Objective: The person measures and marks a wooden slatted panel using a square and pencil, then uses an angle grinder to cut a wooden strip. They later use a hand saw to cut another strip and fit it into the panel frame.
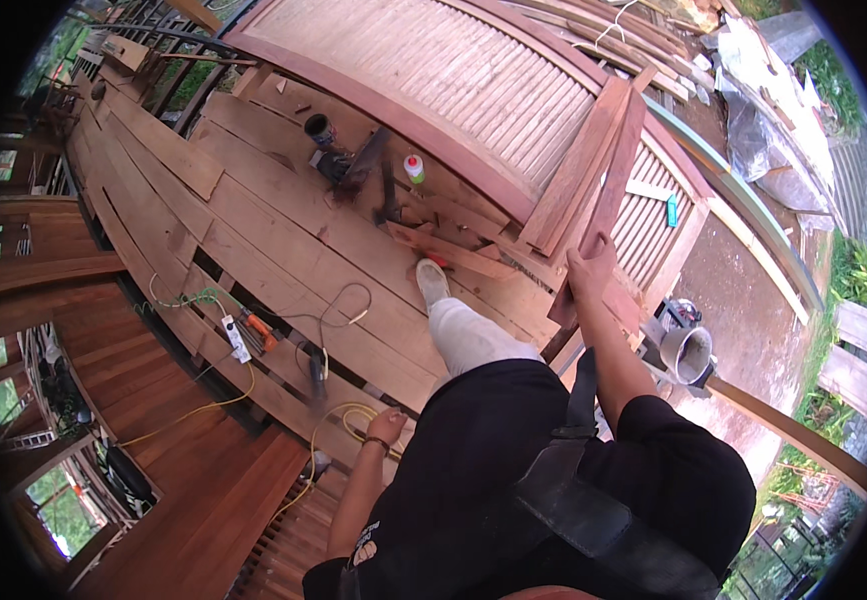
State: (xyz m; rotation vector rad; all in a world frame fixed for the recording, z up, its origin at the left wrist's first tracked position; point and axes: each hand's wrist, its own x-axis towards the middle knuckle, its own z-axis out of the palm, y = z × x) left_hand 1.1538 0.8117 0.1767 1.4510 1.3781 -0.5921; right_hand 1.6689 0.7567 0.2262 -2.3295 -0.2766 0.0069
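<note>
My black shirt (498, 430) filled six o'clock, my right hand (591, 270) grasping a reddish plank (621, 165) at two.
The plank slanted over louvred panelling (433, 75); my left hand (387, 427), at seven, looked loosely curled, though I could not tell whether it held anything. A slack grip could have let the plank slide, and a backward step toward seven could have snagged my shoe (433, 281) in the yellow cord (350, 408).

bright daylight washes out the plastic sheeting (753, 90).
</note>
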